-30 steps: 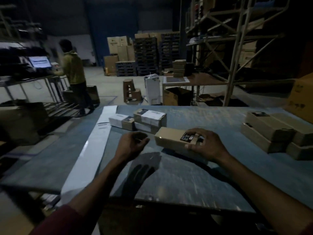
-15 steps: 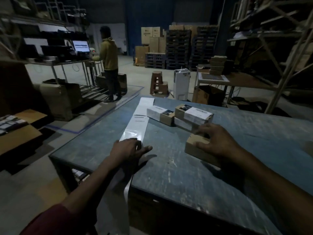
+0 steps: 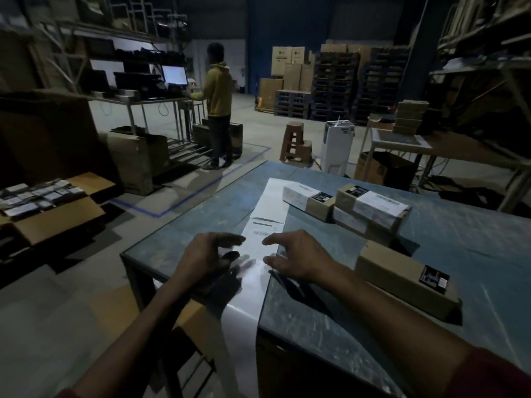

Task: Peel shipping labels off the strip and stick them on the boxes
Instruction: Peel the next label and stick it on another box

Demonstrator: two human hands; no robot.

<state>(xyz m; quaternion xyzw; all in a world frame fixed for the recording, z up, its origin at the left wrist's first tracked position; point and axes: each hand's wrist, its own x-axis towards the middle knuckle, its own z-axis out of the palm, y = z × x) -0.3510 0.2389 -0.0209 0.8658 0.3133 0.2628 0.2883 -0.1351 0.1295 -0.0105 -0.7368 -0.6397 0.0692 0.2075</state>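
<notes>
A long white label strip [image 3: 268, 214] runs down the left part of the blue table [image 3: 448, 242] and hangs over its near edge. One printed label [image 3: 263, 228] shows on it. My left hand [image 3: 205, 258] hovers at the strip's left edge, fingers loosely curved, holding nothing. My right hand [image 3: 293, 255] reaches over the strip's right edge with fingers spread. A plain brown box [image 3: 402, 278] with a black sticker lies to the right, apart from both hands. Three boxes with white labels [image 3: 370, 203] are stacked behind.
On the left floor an open carton [image 3: 48, 208] holds several small packs. A person in a yellow hoodie [image 3: 218, 101] stands at a desk with a lit screen. Pallets, stacked cartons, a stool and metal racks fill the background.
My right hand let go of the brown box and moved left to the strip. My left hand stayed at the strip's left edge. The view swung left.
</notes>
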